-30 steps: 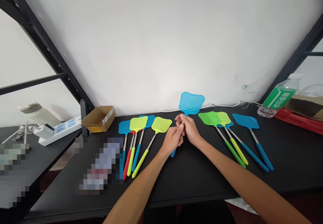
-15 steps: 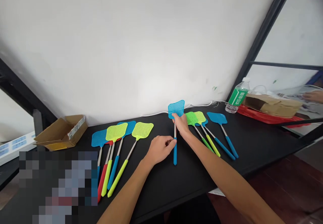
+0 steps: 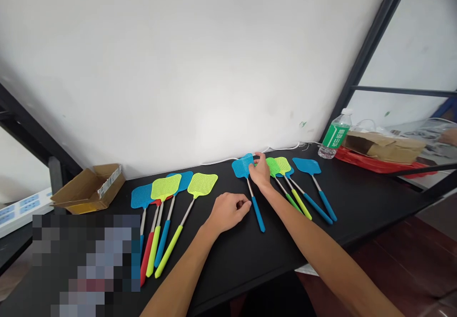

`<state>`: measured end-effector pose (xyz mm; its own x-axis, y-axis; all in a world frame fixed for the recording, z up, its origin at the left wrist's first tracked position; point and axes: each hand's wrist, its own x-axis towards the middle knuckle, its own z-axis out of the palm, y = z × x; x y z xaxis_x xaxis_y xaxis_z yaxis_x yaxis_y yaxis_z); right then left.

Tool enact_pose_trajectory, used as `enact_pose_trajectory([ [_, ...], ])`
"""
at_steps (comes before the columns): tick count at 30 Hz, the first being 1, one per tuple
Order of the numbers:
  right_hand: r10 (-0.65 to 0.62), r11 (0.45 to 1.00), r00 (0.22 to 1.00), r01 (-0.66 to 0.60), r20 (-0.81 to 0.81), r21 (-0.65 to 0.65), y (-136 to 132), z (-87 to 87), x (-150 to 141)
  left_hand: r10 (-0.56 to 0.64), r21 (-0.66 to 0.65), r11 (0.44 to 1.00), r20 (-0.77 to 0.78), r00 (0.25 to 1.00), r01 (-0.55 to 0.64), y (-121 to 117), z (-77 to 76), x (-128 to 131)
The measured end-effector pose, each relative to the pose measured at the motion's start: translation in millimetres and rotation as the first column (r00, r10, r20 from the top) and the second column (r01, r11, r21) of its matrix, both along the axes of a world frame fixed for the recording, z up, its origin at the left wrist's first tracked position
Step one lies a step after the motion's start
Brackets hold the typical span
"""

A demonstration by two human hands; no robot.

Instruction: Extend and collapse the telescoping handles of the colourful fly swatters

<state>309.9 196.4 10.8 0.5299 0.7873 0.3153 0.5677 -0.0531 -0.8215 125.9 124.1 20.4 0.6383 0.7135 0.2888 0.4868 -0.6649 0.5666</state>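
A blue fly swatter [image 3: 258,215] lies on the black table, its handle slanting toward the front right. My right hand [image 3: 261,173] is at the right edge of its mesh head, thumb touching the edge and forefinger stretched out apart from it. Just left of the handle, my left hand [image 3: 228,212] rests on the table with curled fingers and nothing visible in them. Right of the swatter lie a green swatter [image 3: 273,166], a yellow-green swatter [image 3: 302,204] and blue ones, including a separate blue swatter [image 3: 307,165]. Several others, such as another yellow-green swatter [image 3: 202,184], lie at left.
An open cardboard box [image 3: 85,191] and a white power strip [image 3: 28,207] are at left. A water bottle [image 3: 335,136] stands at the back right beside another carton [image 3: 383,146] on red plastic. A white cable runs along the wall. The lower left is pixelated.
The blue swatter has come down flat, its head lower and left, its handle end swung right. My right hand has slid to the head's right edge and loosened; my left fingers are off the handle.
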Motion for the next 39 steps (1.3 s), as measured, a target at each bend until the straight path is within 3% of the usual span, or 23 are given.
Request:
enact_pose_trajectory([
  [4, -0.065, 0.996, 0.968, 0.076, 0.242, -0.036, -6.6, 5.8, 1.5, 0.004, 0.005, 1.0, -0.013, 1.0, -0.004, 0.0, -0.9, -0.1],
  [6, -0.039, 0.998, 0.927, 0.051, 0.374, -0.023, -10.5, 8.0, -4.1, 0.002, 0.008, 1.0, -0.013, 1.0, -0.002, 0.3, -1.8, 0.1],
  [9, 0.157, 0.987, 0.848, -0.156, 0.506, -0.045, -18.0, 10.2, -21.8, -0.001, 0.013, 1.0, 0.005, 1.0, 0.001, 1.2, -3.4, 0.3],
  [12, 0.431, 0.897, 0.713, -0.403, 0.554, -0.179, -26.3, 11.3, -40.7, -0.015, -0.005, 1.0, 0.012, 1.0, 0.015, 1.8, -4.2, 0.1],
  [14, 0.555, 0.83, 0.638, -0.467, 0.533, -0.305, -30.4, 12.1, -46.6, -0.024, -0.021, 1.0, 0.005, 1.0, 0.024, 2.1, -4.1, -0.3],
  [16, 0.576, 0.817, 0.628, -0.434, 0.523, -0.379, -32.3, 13.4, -46.2, -0.016, -0.022, 1.0, -0.001, 1.0, 0.016, 2.3, -3.7, -0.5],
  [21, 0.448, 0.879, 0.704, -0.235, 0.551, -0.415, -30.8, 16.2, -36.1, -0.004, 0.005, 1.0, -0.022, 1.0, 0.004, 1.8, -3.4, -0.5],
  [24, 0.445, 0.878, 0.697, -0.218, 0.562, -0.425, -29.8, 16.2, -34.5, 0.012, 0.04, 0.999, -0.044, 0.999, -0.01, 1.4, -3.3, 0.0],
  [27, 0.448, 0.879, 0.685, -0.223, 0.574, -0.421, -30.9, 16.9, -34.3, 0.102, 0.14, 0.986, -0.07, 0.992, -0.091, 3.1, -2.3, -0.2],
  [31, 0.324, 0.918, 0.716, -0.081, 0.619, -0.387, -33.1, 20.5, -29.0, 0.378, 0.328, 0.88, -0.042, 0.925, -0.345, 10.4, -2.1, -5.6],
  [35, 0.347, 0.868, 0.737, -0.017, 0.581, -0.497, -31.8, 22.7, -20.4, 0.641, 0.394, 0.717, -0.046, 0.766, -0.575, 18.2, -7.2, -15.5],
  [37, 0.387, 0.85, 0.726, -0.043, 0.568, -0.525, -29.8, 22.0, -17.4, 0.67, 0.375, 0.709, -0.098, 0.735, -0.597, 20.2, -10.3, -18.3],
  [39, 0.395, 0.855, 0.723, -0.062, 0.567, -0.516, -27.7, 20.5, -15.1, 0.64, 0.346, 0.746, -0.139, 0.756, -0.569, 20.6, -12.0, -18.5],
])
